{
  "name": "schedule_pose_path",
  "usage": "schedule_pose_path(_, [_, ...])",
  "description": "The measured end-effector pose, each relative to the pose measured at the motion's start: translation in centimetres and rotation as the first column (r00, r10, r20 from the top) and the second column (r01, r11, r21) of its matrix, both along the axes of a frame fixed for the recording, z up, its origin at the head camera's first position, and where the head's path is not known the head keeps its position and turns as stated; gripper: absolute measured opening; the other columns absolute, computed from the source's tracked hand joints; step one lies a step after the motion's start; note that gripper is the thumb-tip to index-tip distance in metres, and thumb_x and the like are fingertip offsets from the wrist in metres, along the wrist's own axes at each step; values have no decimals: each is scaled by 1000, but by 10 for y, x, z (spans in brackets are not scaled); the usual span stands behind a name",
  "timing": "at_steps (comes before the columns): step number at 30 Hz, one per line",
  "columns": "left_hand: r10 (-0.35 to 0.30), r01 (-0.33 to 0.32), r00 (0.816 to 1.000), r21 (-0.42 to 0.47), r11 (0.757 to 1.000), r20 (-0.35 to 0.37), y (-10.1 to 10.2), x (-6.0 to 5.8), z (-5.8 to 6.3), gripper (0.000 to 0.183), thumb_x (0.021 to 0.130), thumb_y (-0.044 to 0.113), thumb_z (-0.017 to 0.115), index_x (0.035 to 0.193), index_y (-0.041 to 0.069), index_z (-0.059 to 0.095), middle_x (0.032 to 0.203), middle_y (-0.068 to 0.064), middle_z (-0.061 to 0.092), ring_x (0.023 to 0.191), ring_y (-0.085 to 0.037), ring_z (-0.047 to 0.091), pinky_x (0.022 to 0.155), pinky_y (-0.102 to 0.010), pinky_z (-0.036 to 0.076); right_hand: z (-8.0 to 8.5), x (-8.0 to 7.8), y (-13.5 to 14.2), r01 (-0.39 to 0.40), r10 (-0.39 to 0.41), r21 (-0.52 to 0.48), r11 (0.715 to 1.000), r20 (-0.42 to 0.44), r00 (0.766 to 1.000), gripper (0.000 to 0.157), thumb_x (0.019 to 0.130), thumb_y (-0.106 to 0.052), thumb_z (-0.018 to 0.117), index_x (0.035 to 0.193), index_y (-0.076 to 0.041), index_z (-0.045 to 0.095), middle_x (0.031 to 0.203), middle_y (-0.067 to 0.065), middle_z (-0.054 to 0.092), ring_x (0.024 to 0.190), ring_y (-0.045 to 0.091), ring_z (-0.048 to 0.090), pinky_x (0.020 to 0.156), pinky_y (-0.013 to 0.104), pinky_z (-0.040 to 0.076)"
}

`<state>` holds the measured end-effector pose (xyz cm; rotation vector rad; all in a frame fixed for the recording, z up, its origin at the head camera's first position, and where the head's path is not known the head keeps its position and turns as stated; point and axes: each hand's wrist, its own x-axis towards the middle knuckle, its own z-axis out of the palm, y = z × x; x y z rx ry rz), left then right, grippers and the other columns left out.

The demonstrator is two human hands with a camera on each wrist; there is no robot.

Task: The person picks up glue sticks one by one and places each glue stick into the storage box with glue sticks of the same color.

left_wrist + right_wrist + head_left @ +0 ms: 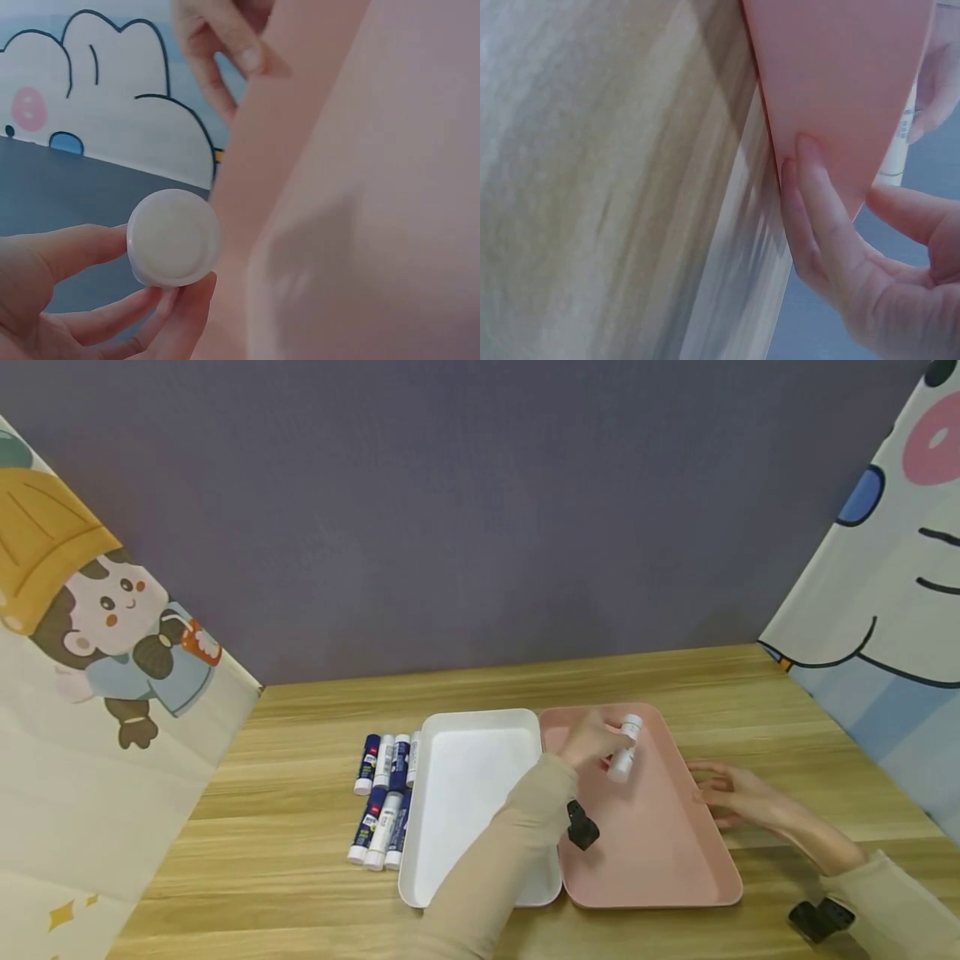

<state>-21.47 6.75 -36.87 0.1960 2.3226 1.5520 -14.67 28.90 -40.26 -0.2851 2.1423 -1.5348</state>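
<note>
Over the far part of the pink tray (645, 860), my left hand (591, 743) holds a white glue stick (626, 750) between thumb and fingers. The stick tilts slightly, and its round white end (174, 238) faces the camera in the left wrist view. Whether the stick touches the tray floor, I cannot tell. At the tray's right side is my right hand (738, 797). Its fairly straight fingers (821, 195) rest against the tray's outer wall, with the thumb near the rim.
A white tray (468, 793) stands directly left of the pink one, partly under my left forearm. Along its left side lie several blue and white glue sticks (384, 831) in two rows. A grey partition (480, 527) rises behind the wooden table (285, 827); cartoon-printed sheets flank it.
</note>
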Motion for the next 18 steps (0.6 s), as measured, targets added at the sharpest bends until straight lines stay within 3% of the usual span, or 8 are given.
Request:
schedule_pose_path(6, [56, -56, 998, -56, 997, 4, 8, -2, -12, 30, 74, 8, 69, 102, 1, 62, 73, -7, 62, 47, -16, 53, 42, -28, 48, 0, 1, -2, 7, -7, 3, 1000, 4, 1000, 64, 90, -15, 50, 129, 17, 11, 113, 31, 47, 91, 23, 58, 72, 41, 52])
schedule_pose_path(11, [82, -81, 997, -51, 995, 7, 11, -4, -18, 25, 73, 6, 69, 95, -1, 63, 67, -7, 59, 44, -17, 52, 41, -28, 48, -2, 1, -2, 13, -13, 7, 1000, 7, 1000, 64, 90, -14, 50, 129, 17, 10, 112, 31, 47, 91, 23, 58, 71, 40, 52])
schedule_pose_path(18, [105, -104, 994, -69, 992, 15, 12, -6, -26, 24, 72, 7, 69, 94, -2, 62, 69, -7, 59, 44, -18, 53, 40, -27, 48, -2, 0, -1, 4, -3, -18, 1000, 20, 1000, 62, 90, -14, 50, 129, 16, 11, 110, 23, 50, 89, 19, 59, 72, 39, 52])
